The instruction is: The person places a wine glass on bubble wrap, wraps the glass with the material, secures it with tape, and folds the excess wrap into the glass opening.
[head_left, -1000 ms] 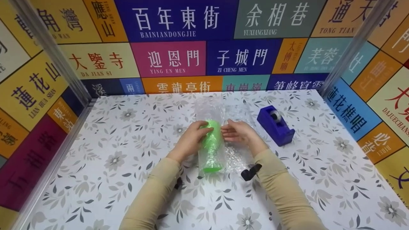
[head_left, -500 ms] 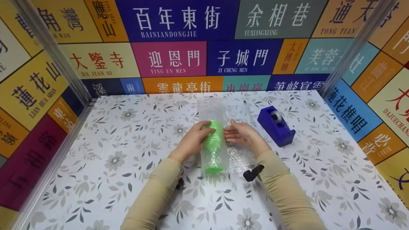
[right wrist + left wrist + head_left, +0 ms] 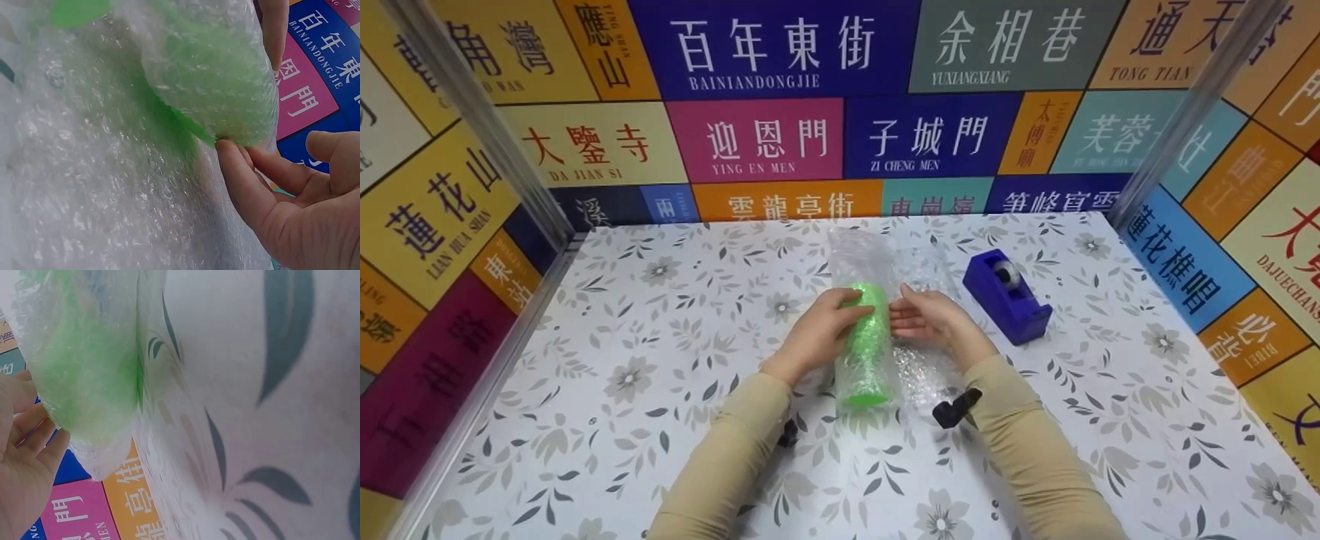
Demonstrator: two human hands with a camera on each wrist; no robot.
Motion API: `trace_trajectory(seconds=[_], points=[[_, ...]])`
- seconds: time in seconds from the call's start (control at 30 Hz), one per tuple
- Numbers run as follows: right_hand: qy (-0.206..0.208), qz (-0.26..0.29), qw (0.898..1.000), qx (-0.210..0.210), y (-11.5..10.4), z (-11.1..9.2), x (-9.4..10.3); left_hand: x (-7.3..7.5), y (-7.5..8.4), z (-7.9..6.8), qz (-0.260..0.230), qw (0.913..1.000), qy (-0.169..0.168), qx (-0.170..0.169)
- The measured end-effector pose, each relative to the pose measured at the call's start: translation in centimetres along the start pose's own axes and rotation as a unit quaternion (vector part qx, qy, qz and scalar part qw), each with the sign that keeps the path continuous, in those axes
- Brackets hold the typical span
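A green vase-shaped object [image 3: 870,367], wide at the far end, lies on the table inside bubble wrap [image 3: 861,255]. Clear wrap extends past its far end, and a flat part of the sheet spreads out to its right. My left hand [image 3: 819,328] holds the left side, fingers curved over the top near the far end. On the opposite side, the fingertips of my right hand [image 3: 934,321] touch the wrapped edge, fingers nearly straight and thumb raised. In the right wrist view, a layer of bubble wrap [image 3: 112,185] lies beside and under the green object [image 3: 219,84].
A blue tape dispenser [image 3: 1006,300] with a roll of clear tape stands to the right of my right hand. The floral-covered table [image 3: 607,450] is bounded by sign-printed walls [image 3: 769,142] at the back and sides. A black wrist mount [image 3: 958,407] sits by my right cuff.
The wrapped green object has shifted slightly right and turned, with my left hand following over it. My right hand has moved a little right, its fingers still at the object's side.
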State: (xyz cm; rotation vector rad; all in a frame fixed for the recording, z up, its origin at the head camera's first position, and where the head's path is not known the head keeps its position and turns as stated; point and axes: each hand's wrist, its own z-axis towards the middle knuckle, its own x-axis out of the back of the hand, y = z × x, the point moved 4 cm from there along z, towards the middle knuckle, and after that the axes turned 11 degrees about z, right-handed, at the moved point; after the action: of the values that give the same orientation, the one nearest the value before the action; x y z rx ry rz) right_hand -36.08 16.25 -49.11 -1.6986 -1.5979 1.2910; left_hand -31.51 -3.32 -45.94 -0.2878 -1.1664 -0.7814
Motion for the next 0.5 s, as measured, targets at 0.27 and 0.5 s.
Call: trace_trajectory(seconds=[0.27,0.5], points=[[-0.017,-0.011,1.0,-0.012,0.41,0.2,-0.34,-0.09,0.65,0.23,0.002,0.9999,-0.004,-0.015],[-0.017,-0.045,0.999,0.0,0.45,0.2,-0.92,0.04,0.97,0.35,0.01,0.9998,-0.005,-0.016]])
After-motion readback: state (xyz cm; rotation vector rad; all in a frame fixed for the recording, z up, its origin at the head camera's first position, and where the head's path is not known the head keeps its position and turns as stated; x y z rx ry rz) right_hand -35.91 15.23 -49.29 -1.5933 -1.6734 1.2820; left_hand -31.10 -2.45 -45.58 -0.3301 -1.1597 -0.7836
